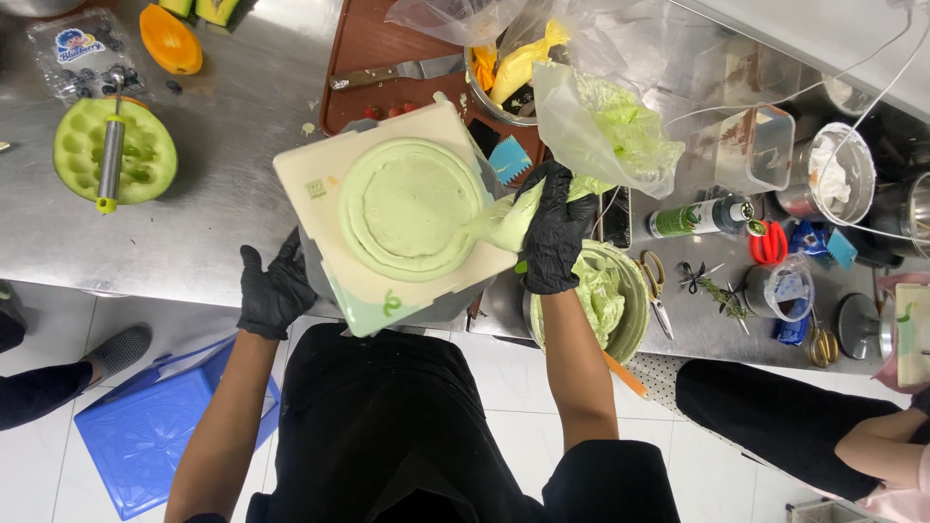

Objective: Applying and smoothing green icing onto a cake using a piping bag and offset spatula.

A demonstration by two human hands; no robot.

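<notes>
Your round cake (pixel 407 205), coated in pale green cream, sits at the centre of a square cream-coloured board (pixel 320 179) on the steel counter (pixel 223 194), right in front of you. At its 3 o'clock edge the tip of the piping bag (pixel 509 218) meets the side, probably so the cream lands on the rim rather than the top. Your right hand (pixel 554 232), in a black glove, has its fingers wrapped tight around the bag's neck, squeezing it closed; the loose clear plastic of the bag flares up toward 1 o'clock. Your left hand (pixel 276 291), also gloved, rests at 8 o'clock against the board's lower edge, fingers spread and gripping nothing, apparently to steady or turn it. Below your right hand, at 4 o'clock, stands a bowl of green cream (pixel 605 300), close for refilling. Far out at 10 o'clock lies a scooped green melon half (pixel 145 160) with a melon baller (pixel 111 155) across it.
</notes>
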